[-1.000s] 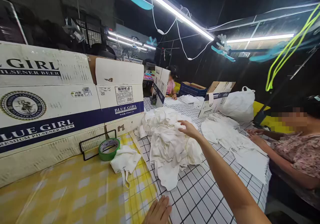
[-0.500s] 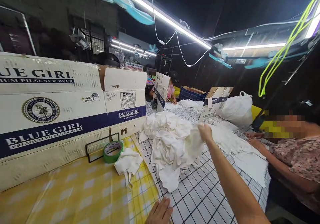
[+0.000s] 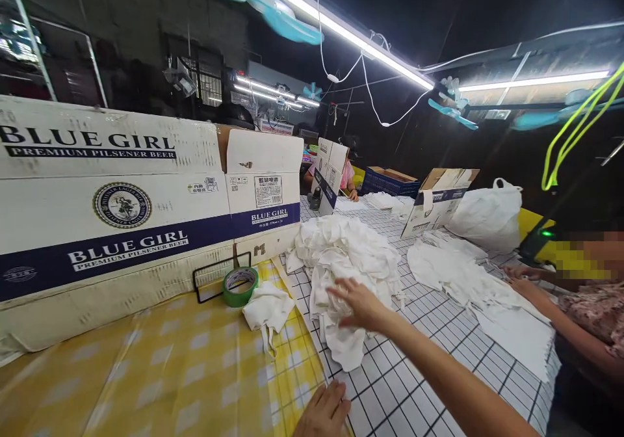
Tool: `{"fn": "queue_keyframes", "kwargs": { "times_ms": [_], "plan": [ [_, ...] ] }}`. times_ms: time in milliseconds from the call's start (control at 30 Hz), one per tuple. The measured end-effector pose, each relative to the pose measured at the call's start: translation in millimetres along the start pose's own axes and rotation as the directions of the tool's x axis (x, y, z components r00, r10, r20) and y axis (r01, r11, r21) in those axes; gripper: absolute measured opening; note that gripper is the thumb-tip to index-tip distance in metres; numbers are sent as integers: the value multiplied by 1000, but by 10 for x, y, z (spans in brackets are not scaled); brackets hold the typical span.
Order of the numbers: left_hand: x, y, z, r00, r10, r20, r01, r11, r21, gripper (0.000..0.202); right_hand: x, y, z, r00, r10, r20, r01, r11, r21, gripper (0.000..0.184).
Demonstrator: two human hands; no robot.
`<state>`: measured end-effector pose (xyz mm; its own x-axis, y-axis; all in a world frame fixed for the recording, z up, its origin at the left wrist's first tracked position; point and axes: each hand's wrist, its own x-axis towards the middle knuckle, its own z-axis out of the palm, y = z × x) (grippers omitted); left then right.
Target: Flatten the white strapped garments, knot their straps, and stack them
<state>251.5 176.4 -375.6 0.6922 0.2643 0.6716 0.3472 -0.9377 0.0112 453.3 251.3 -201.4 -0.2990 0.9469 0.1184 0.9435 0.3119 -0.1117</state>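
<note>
A heap of soft white cloth pieces lies on the black-and-white grid tablecloth in front of me. Over the near side of this heap is my right hand, fingers spread and nothing held; whether the fingertips touch the cloth I cannot tell. My left hand rests flat at the bottom of the view, near where the yellow checked cover meets the grid cloth. A single white cloth piece with a thin strap lies apart on the yellow cover, beside a roll of green tape.
A large beer carton walls off the left side. A black wire frame leans there. To the right spread more white pieces, with a co-worker's hands at them. Behind stand a cut carton and a white bag.
My right hand has let go of the white cloth at the heap's right side and moved left and nearer, its fingers now spread. My left hand stays flat. The view has turned slightly left.
</note>
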Motion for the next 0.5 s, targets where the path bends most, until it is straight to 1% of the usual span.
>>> {"fn": "queue_keyframes", "kwargs": {
  "times_ms": [33,67,100,133,167,200,267,333,433,500],
  "plan": [
    [-9,13,-7,999,-25,40,27,999,-37,31,-130,-47,203,993,-77,85,84,993,-80,78],
    [-15,28,-21,995,-56,87,62,995,-74,36,-224,-57,360,984,-101,145,121,983,-139,71],
    [-19,43,-41,987,-85,138,100,989,-106,39,-279,-31,464,979,-86,182,121,975,-187,54],
    [-19,56,-64,976,-109,188,135,982,-132,41,-298,23,519,979,-55,197,99,970,-224,36],
    [-15,67,-89,964,-125,236,164,974,-153,42,-285,97,530,980,-13,197,63,966,-251,23],
    [-8,75,-114,951,-132,280,186,967,-173,42,-249,179,509,982,30,187,23,962,-273,20],
    [11,84,-162,927,-136,349,218,954,-206,42,-141,326,427,982,100,158,-48,950,-308,26],
    [30,87,-198,909,-137,394,241,944,-227,42,-34,397,363,978,160,137,-105,935,-339,27],
    [30,93,-205,899,-146,412,261,935,-239,43,63,335,363,962,233,145,-166,915,-368,22],
    [6,102,-169,910,-148,387,254,938,-237,43,95,210,382,945,273,179,-190,906,-379,17]
  ]
}}
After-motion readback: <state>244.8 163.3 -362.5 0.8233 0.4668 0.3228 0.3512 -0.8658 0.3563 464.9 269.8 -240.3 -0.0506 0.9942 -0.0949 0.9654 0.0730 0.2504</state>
